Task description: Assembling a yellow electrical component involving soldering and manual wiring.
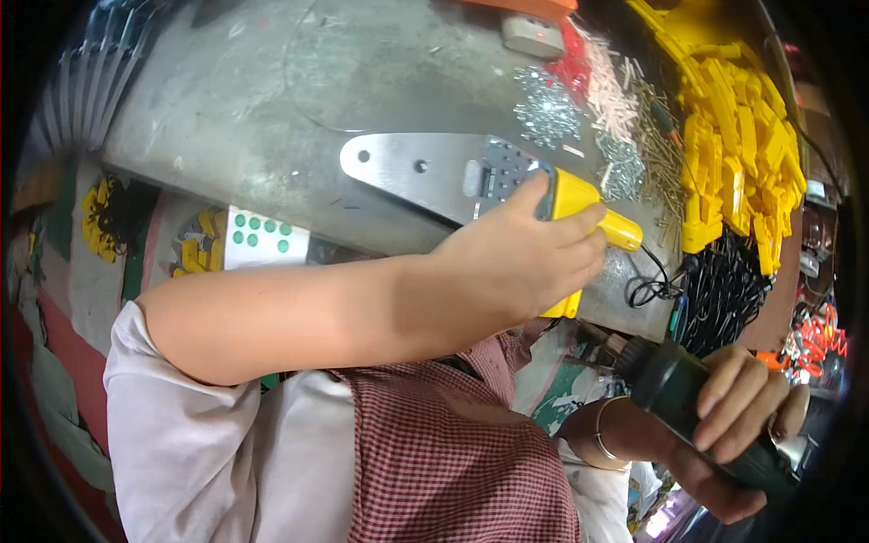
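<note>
A long, tapered metal plate (398, 163) with holes lies on the worktable. At its wide right end sits a yellow plastic housing (572, 193) with a round stub and a black cord. My left hand (529, 244) reaches over the housing, its fingers curled across it and the thumb by the small dark parts (507, 167) on the plate. Off the table's front edge at the lower right, my right hand (747, 416) is wrapped round a dark power screwdriver (670, 385). Its nose points left, toward the table edge; the tip is blurred.
Beyond the housing lie heaps of silver screws (548, 107), long brassy screws (665, 158), pale pins (611, 95) and red bits (570, 63). Yellow plastic parts (747, 136) pile up at the right, above bundled black cords (724, 294). A white card with green dots (262, 237) is below the table's left edge.
</note>
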{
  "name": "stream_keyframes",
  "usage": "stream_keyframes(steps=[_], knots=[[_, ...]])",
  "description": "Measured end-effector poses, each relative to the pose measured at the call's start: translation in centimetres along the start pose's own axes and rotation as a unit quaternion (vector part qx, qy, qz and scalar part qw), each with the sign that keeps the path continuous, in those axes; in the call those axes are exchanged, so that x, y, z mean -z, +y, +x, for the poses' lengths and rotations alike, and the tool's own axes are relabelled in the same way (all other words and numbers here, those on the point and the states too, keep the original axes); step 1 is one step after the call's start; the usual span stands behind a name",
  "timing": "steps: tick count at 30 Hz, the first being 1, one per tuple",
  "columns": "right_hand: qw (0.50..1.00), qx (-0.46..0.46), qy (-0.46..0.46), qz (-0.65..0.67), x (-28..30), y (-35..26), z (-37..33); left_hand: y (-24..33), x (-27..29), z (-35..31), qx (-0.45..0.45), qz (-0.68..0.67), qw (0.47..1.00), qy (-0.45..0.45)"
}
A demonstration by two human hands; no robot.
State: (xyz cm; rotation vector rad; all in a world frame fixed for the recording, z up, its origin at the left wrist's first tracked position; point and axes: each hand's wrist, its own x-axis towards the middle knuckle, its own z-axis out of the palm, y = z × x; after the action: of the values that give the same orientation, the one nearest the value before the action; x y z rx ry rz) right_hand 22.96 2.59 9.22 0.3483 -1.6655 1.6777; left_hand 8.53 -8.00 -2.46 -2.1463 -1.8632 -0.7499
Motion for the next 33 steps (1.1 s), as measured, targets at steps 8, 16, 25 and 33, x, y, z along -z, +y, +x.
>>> stream_keyframes(steps=[8,16,25,33], knots=[[0.976,-0.080,-0.195,0.053,3.3,2.3,0.3,1.8,-1.0,0.2,0.055,-0.034,0.997,0.031],[0.975,-0.093,-0.187,0.081,3.3,3.0,0.3,2.0,-1.6,0.3,0.073,-0.013,0.995,0.073],[0.992,0.000,-0.007,0.126,4.4,-1.6,1.5,2.9,1.8,-1.2,0.034,-0.010,0.998,-0.058],[0.881,-0.035,0.384,0.273,10.4,3.7,-3.0,-1.9,3.8,-2.5,0.192,-0.155,0.968,-0.056]])
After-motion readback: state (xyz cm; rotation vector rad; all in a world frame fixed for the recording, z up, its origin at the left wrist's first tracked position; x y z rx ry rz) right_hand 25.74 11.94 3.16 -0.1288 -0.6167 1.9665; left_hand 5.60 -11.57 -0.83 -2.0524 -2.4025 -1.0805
